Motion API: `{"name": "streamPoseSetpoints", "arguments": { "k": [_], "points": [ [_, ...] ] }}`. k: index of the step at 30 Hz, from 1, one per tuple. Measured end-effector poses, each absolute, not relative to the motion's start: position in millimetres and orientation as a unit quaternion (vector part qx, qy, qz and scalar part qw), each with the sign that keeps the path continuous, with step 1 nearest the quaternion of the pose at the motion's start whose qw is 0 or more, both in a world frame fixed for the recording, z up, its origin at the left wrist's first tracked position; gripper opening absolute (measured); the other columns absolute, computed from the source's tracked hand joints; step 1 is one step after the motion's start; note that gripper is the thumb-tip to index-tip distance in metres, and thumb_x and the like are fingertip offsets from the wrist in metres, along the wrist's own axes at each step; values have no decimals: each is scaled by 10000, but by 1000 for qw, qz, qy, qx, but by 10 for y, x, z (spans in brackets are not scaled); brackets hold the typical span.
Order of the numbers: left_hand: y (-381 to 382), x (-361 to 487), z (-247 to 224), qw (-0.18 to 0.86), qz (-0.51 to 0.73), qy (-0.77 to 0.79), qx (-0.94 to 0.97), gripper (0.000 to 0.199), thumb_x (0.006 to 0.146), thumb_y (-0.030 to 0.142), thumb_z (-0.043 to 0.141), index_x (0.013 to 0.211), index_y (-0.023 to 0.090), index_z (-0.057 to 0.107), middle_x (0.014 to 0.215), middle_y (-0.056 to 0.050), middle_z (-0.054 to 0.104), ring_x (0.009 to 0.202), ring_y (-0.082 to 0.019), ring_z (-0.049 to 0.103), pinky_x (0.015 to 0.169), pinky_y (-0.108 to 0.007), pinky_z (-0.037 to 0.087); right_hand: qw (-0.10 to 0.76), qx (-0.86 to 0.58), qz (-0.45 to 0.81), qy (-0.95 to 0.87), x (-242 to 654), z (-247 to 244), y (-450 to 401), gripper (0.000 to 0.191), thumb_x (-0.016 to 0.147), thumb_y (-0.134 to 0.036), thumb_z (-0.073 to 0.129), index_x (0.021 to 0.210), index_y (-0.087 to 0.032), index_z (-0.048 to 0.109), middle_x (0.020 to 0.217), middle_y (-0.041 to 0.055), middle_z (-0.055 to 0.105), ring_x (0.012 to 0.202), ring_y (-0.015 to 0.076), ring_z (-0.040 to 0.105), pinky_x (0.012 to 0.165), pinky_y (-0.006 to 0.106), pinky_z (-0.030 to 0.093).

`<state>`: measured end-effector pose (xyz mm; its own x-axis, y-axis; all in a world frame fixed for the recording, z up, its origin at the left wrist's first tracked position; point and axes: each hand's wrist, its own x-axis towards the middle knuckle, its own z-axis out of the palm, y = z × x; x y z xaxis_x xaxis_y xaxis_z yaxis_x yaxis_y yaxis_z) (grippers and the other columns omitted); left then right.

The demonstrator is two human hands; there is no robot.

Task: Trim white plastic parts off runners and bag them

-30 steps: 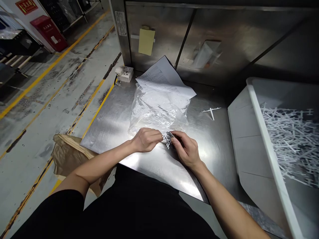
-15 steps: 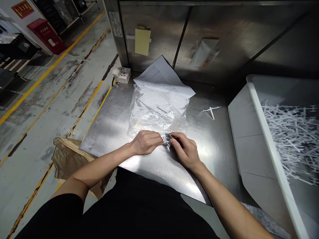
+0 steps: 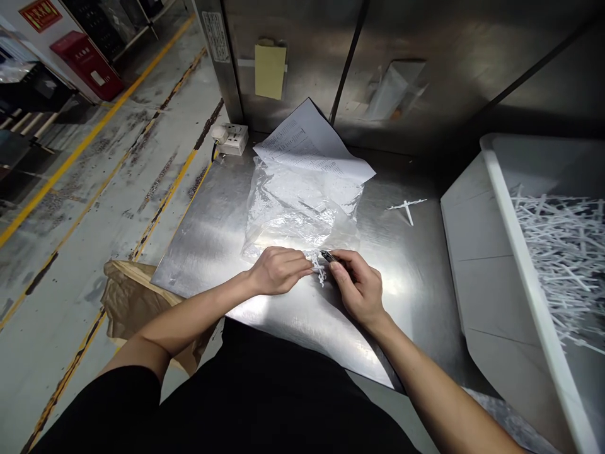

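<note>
My left hand (image 3: pixel 280 271) is closed on a small branched white plastic piece (image 3: pixel 321 271) above the steel table's front part. Just to its right, my right hand (image 3: pixel 359 282) grips a small dark tool (image 3: pixel 328 256), whose tip is beside the white piece. Behind both hands lies a clear plastic bag (image 3: pixel 302 208) with white contents, partly covered by a printed paper sheet (image 3: pixel 314 142). Another branched white piece (image 3: pixel 407 209) rests on the table to the right of the bag.
A large pale bin (image 3: pixel 513 252) holding many white pieces (image 3: pixel 567 252) stands at the right. At the table's back left corner is a power socket (image 3: pixel 231 139). A brown bag (image 3: pixel 135 302) is beside the left edge. A metal panel (image 3: pixel 302 38) rises behind.
My right hand has moved slightly right, and the dark tool now shows apart from the white piece. The view has shifted a little. My left hand keeps its hold.
</note>
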<state>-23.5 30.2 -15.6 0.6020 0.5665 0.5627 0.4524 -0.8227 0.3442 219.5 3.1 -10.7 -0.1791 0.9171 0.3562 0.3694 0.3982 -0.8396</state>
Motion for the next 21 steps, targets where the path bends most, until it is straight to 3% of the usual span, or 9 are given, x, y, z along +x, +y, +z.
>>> {"name": "streamPoseSetpoints", "arguments": {
  "k": [8, 13, 21],
  "points": [
    [311, -237, -138, 87, 340, 282, 893, 265, 1152, 246, 583, 948, 171, 735, 800, -19, 747, 677, -152, 683, 607, -296, 497, 441, -394, 257, -764, 2194, -10, -2, 199, 1105, -226, 661, 1292, -246, 726, 987, 44, 845, 723, 192, 771, 658, 326, 595],
    [308, -237, -148, 85, 331, 292, 893, 322, 1163, 269, 553, 898, 189, 718, 761, -11, 715, 666, -152, 666, 606, -301, 494, 422, -399, 262, -771, 2195, 2, -17, 198, 1113, -268, 641, 1288, -251, 732, 987, 63, 857, 729, 218, 778, 663, 369, 614],
    [303, -241, -177, 73, 323, 295, 896, 336, 1164, 267, 551, 879, 196, 713, 767, -10, 732, 658, -143, 669, 592, -299, 498, 417, -390, 293, -767, 2198, 48, 4, 169, 1127, -252, 634, 1276, -248, 714, 1001, 53, 844, 758, 201, 779, 683, 346, 614]
  ]
}}
